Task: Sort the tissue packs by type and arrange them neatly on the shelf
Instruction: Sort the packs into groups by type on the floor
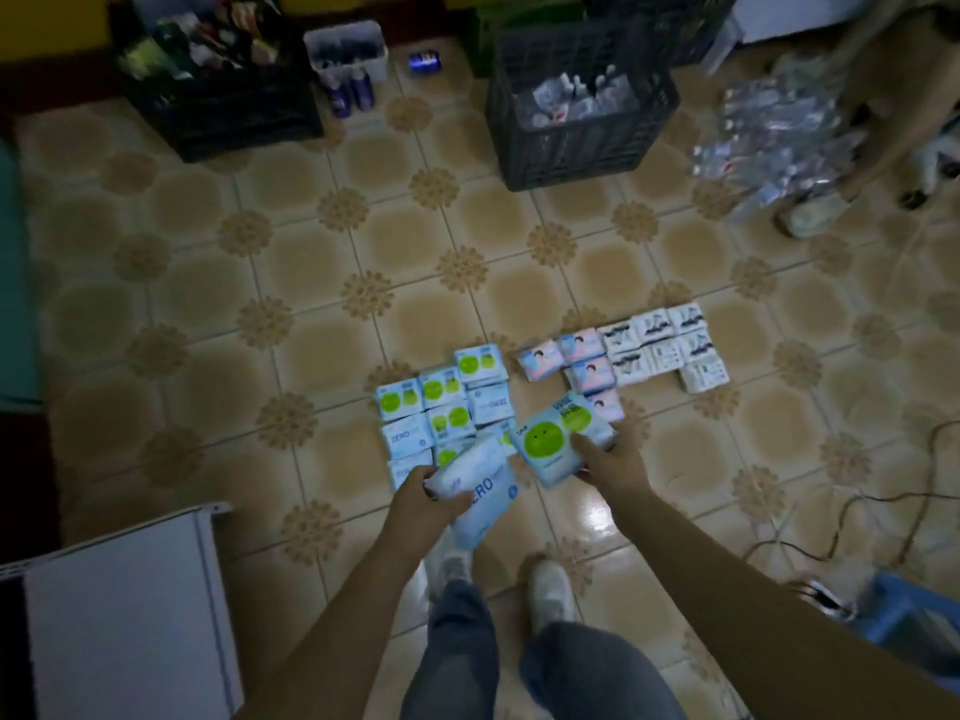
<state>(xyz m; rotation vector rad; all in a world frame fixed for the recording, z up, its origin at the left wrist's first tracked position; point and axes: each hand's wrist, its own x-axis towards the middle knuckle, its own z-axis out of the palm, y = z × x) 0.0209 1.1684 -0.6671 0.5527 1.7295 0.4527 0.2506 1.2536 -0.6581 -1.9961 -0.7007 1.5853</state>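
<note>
Head view shows a person standing over tissue packs laid in tidy blocks on the tiled floor [363, 241], which looks like a sorting stage before shelving: grouping by type on the ground makes each kind easy to gather at once. Nearest the feet sits the green-dot group [441, 407], pale blue wrappers with lime circles or "ZERO" lettering; just beside it lies the pink group [582, 363], and touching that, the white group [670, 345] with dark print. The left hand [423, 493] grips a ZERO pack [480, 491] by its end, tilted downward. The right hand [605, 462] curls under a stack of green-dot packs [561, 436], apparently two, held above the floor rows, probably lifted as a matched set. A white shelf [119, 610] stands at lower left, well apart from the groups and bare where visible.
</note>
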